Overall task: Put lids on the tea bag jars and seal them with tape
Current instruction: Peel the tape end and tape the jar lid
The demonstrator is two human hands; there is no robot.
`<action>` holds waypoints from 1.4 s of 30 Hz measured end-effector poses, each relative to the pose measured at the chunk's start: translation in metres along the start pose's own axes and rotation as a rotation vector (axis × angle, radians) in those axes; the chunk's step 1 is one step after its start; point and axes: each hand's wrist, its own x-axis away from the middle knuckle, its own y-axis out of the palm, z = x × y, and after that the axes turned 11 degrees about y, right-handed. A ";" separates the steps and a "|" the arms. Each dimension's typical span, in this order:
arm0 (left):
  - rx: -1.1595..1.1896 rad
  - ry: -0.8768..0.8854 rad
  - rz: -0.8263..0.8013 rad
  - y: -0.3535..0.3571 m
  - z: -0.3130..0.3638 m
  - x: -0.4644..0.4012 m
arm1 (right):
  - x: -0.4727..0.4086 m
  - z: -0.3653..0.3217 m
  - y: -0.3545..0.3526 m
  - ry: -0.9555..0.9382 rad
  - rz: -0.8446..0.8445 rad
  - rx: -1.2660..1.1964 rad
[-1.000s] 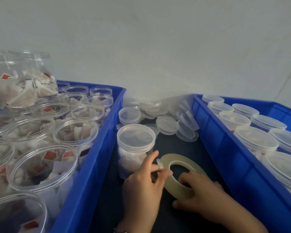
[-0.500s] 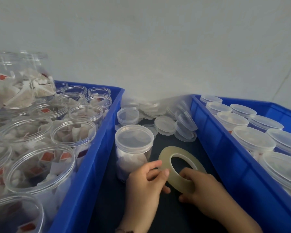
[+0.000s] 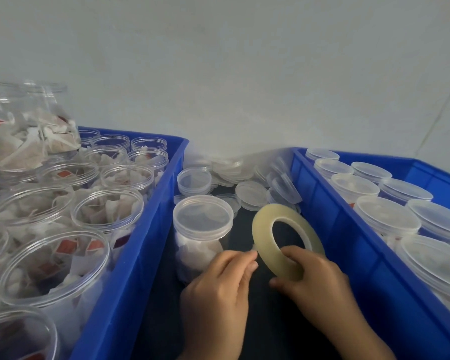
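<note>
A clear jar of tea bags (image 3: 200,237) with its lid (image 3: 202,216) on stands on the dark surface between two blue crates. Just right of it, my right hand (image 3: 315,281) grips a roll of clear tape (image 3: 265,240), a finger hooked through its hole. My left hand (image 3: 218,289) pinches the loose end of the tape at the roll's left edge, right beside the jar's lower wall.
The left blue crate (image 3: 130,255) holds several open jars of tea bags (image 3: 107,211). The right blue crate (image 3: 348,245) holds several lidded jars (image 3: 386,216). Loose clear lids (image 3: 250,190) lie piled behind the jar, against the white wall.
The tape roll has tilted more upright and risen a little. My left hand moved from the jar's side to the roll's edge, fingertips closing on the tape end.
</note>
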 end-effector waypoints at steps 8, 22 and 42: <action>-0.069 -0.122 0.283 -0.009 -0.009 -0.005 | 0.014 -0.015 0.006 -0.279 0.541 0.064; 0.036 -0.452 0.411 -0.004 -0.016 -0.003 | 0.016 -0.018 0.011 -0.337 0.587 0.103; 0.004 -0.499 0.427 0.000 -0.019 -0.002 | 0.013 -0.017 0.022 -0.387 0.627 0.021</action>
